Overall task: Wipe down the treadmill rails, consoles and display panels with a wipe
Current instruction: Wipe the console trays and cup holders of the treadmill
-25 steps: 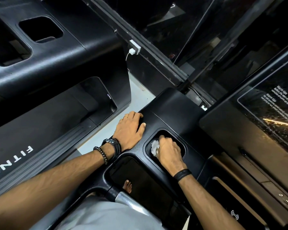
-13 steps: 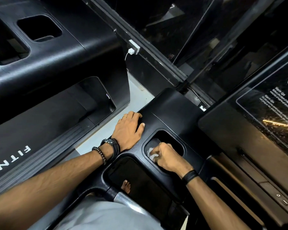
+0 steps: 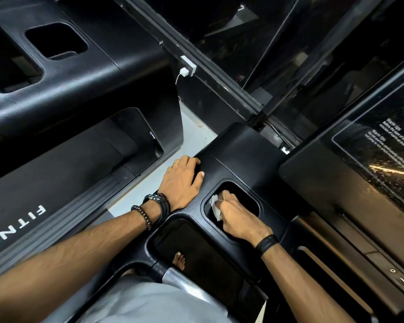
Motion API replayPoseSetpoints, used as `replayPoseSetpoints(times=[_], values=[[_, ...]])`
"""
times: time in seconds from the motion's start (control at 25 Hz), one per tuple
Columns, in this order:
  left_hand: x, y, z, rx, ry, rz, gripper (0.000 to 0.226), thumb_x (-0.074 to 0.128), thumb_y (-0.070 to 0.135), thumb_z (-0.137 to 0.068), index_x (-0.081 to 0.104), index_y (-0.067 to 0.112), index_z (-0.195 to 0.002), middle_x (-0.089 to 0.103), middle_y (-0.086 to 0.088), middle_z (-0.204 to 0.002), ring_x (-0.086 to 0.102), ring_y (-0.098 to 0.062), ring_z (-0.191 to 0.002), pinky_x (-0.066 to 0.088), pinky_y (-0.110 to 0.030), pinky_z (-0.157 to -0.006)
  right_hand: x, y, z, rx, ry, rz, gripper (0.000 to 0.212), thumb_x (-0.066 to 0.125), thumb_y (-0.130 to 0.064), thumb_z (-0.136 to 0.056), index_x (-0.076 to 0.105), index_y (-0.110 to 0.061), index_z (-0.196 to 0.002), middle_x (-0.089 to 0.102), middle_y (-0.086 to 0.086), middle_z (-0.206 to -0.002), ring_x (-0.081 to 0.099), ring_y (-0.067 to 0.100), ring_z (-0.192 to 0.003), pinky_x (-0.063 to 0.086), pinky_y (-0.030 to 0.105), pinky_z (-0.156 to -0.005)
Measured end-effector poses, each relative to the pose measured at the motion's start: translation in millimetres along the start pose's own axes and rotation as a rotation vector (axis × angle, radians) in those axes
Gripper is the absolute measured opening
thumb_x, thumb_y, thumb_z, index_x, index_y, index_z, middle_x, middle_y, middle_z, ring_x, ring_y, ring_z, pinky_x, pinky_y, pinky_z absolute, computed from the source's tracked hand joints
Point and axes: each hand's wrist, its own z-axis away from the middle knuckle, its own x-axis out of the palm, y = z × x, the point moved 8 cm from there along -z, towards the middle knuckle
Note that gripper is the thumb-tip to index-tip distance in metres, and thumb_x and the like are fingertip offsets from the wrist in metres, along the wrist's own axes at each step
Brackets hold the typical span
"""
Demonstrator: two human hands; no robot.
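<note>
The black treadmill console fills the middle of the view, with a rounded cup-holder recess sunk into it. My right hand reaches into that recess and grips a crumpled white wipe against its left inner wall. My left hand rests flat on the console's left corner, fingers spread, thumb on top. The glossy display panel with white text lies at the right.
A neighbouring treadmill with its own console holes stands at the left, across a pale strip of floor. A larger open recess lies below my hands. A silver handrail crosses the bottom. A white plug hangs on the far frame.
My right hand has slid the wipe from the recess's far left corner back along its left wall, wrist swinging right. My left hand has stayed put.
</note>
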Motion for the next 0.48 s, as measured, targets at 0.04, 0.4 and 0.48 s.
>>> replayPoseSetpoints(times=[0.04,0.4,0.48], values=[[-0.2,0.1,-0.3,0.002,0.000,-0.001,0.041,0.037,0.042,-0.101,0.049,0.016,-0.131,0.052,-0.003,-0.122,0.050,-0.023,-0.108,0.042,-0.041,-0.095,3.0,-0.2,3.7,-0.003,-0.043,0.011,0.011,0.047,0.001,-0.093,0.051,-0.009,-0.093,0.045,0.014,-0.121,0.037,0.013,-0.099,0.035,0.020,-0.088],[-1.3,0.5,-0.4,0.001,0.000,0.005,0.039,0.040,0.039,-0.103,0.049,0.015,-0.133,0.051,-0.003,-0.123,0.050,-0.024,-0.109,0.041,-0.039,-0.096,-15.6,2.8,7.4,0.206,0.207,0.166,0.025,0.068,-0.002,-0.080,0.065,-0.004,-0.105,0.065,0.013,-0.108,0.066,0.028,-0.096,0.050,0.028,-0.080],[-1.4,-0.1,-1.0,-0.006,0.006,0.014,0.039,0.042,0.039,-0.103,0.049,0.015,-0.133,0.051,-0.003,-0.124,0.050,-0.024,-0.111,0.040,-0.039,-0.096,-1.4,6.6,4.8,0.223,0.072,0.138,0.023,0.057,-0.011,-0.094,0.061,-0.006,-0.117,0.061,0.014,-0.121,0.061,0.032,-0.111,0.045,0.032,-0.092]])
